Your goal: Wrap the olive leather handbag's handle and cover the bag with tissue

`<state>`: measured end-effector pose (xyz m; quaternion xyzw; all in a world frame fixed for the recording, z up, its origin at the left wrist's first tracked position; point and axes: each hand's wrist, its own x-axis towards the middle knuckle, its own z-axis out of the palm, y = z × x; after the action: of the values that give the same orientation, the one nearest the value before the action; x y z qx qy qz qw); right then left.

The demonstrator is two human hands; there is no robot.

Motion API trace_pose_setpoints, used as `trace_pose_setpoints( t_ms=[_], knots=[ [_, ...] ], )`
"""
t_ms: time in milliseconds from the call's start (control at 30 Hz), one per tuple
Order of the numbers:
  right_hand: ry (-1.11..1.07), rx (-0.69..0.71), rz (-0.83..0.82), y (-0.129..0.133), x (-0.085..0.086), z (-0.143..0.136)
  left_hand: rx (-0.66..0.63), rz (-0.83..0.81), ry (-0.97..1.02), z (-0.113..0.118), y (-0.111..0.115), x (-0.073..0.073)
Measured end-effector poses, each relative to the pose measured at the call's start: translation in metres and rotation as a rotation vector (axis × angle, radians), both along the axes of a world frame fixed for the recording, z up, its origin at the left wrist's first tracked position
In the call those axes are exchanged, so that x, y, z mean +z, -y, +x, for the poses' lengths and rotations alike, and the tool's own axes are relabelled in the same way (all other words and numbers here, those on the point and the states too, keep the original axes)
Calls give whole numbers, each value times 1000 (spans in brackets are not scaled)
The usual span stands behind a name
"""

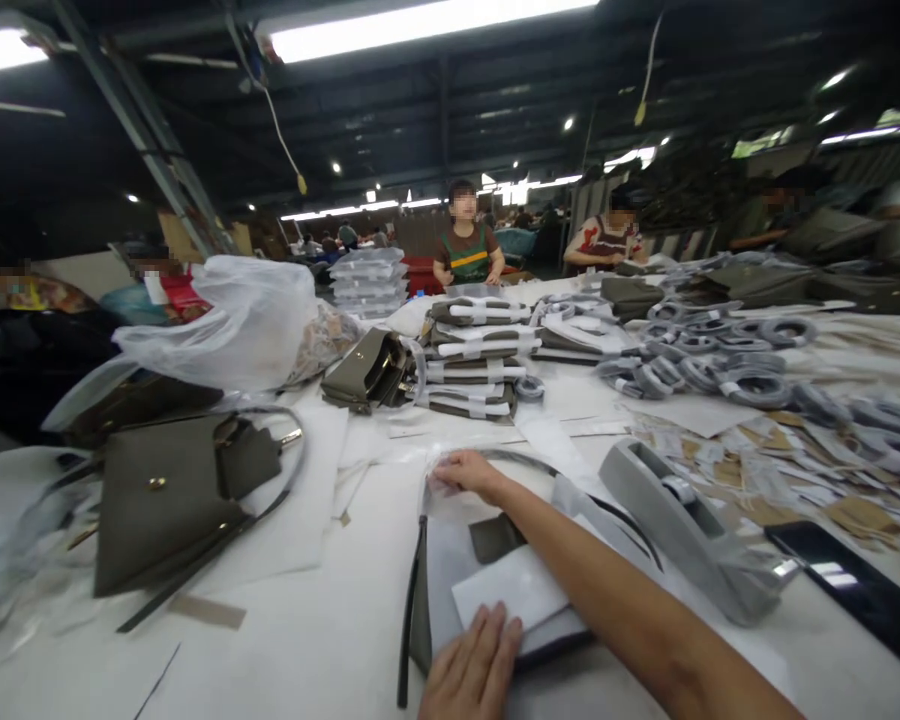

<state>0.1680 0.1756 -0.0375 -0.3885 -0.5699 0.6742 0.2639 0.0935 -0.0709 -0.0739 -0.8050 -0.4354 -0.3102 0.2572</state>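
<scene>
While the left hand (pixel 471 668) lies flat with fingers spread on a white sheet (pixel 511 590) at the bottom centre of the frame, the right hand (pixel 461 472) reaches further up, its fingers curled on the clear wrapping (pixel 439 545) over a grey bag (pixel 495 560) on the table (pixel 307 620). A tape dispenser (pixel 682 520) sits just right of the arm, and an olive bag (pixel 169 495) lies at the left.

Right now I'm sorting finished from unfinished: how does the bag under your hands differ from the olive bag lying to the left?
The bag under the hands is covered in white wrapping, with a white sheet on it; the olive bag on the left lies bare. The left hand and right hand press the first; nothing touches the second. Both lie flat on the table, straps trailing.
</scene>
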Motion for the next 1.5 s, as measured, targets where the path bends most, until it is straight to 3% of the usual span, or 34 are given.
trace_pose_setpoints(
  t_ms=[133, 267, 400, 500, 633, 767, 1067, 1300, 1500],
  knots=[
    [-79, 13, 57, 6, 14, -3, 17, 47, 85, 3, 4, 6],
    [-141, 34, 183, 29, 37, 7, 17, 19, 48, 3, 4, 16],
    [-142, 40, 324, 66, 60, 26, 15, -4, 32, 2, 6, 20],
    [-95, 22, 408, 105, 66, 42, 9, -24, 34, 1, 7, 20],
    [5, 36, 575, 156, 52, 63, -44, -12, 117, 1, 6, 21],
    [-61, 59, 715, 185, 29, 80, -87, -40, 209, -2, 2, 22],
    [-50, 29, 956, 204, 14, 101, -203, -186, 223, -15, 7, 21],
    [-35, 86, 1008, 210, 5, 113, -105, -176, 272, -20, 15, 6],
    [-36, 153, 1228, 214, -4, 110, -34, -127, 318, -18, 16, 0]
  ],
)
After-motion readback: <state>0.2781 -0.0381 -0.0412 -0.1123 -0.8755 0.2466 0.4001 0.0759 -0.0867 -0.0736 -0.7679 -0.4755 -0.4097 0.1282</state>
